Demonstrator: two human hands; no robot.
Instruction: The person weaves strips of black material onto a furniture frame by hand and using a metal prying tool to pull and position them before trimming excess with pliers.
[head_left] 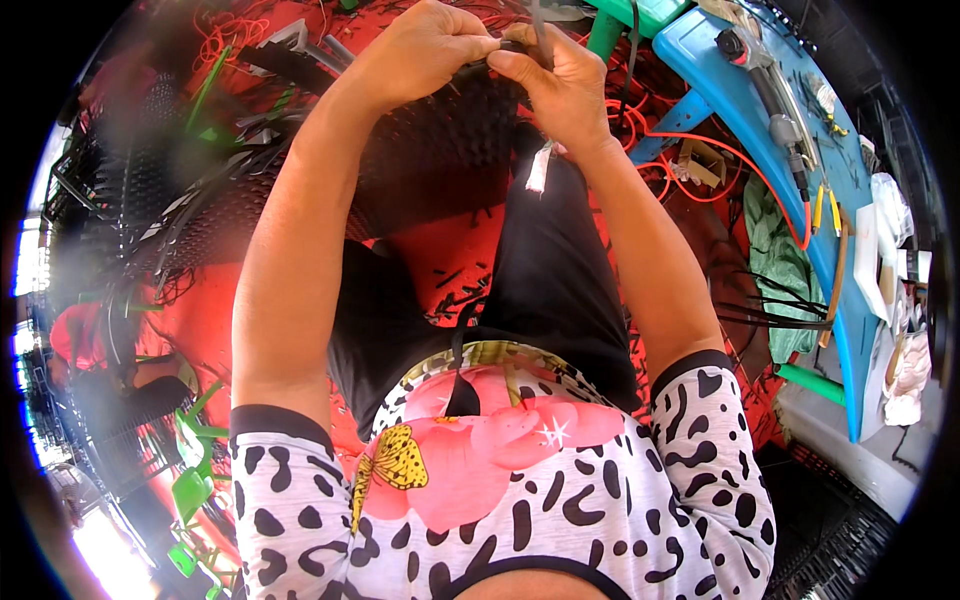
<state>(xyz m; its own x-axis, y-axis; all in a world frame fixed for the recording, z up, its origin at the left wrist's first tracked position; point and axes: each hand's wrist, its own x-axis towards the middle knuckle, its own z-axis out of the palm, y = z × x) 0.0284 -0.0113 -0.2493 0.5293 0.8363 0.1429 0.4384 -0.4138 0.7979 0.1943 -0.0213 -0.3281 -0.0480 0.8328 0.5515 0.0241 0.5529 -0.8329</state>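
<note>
Both hands meet at the top middle of the view, above my knees. My left hand (425, 52) is closed, thumb and forefinger pinching one end of a small dark piece (513, 46). My right hand (565, 88) is closed on the other end, thumb pressed along it. A thin grey strip (541, 22) rises from between the right fingers. What kind of thing the dark piece is, I cannot make out. Below my hands lies a black sheet covered in small spikes (450, 125). Near my right wrist, a crumpled white tag (540, 168) shows against my dark trouser leg.
A blue table (840, 180) at the right bears a power tool (770, 95) and yellow-handled tools (826, 210). Orange hose (700, 140) loops beside it. Black strips and scraps (460, 295) litter the red floor (430, 250). Green stools (192, 490) stand at the lower left.
</note>
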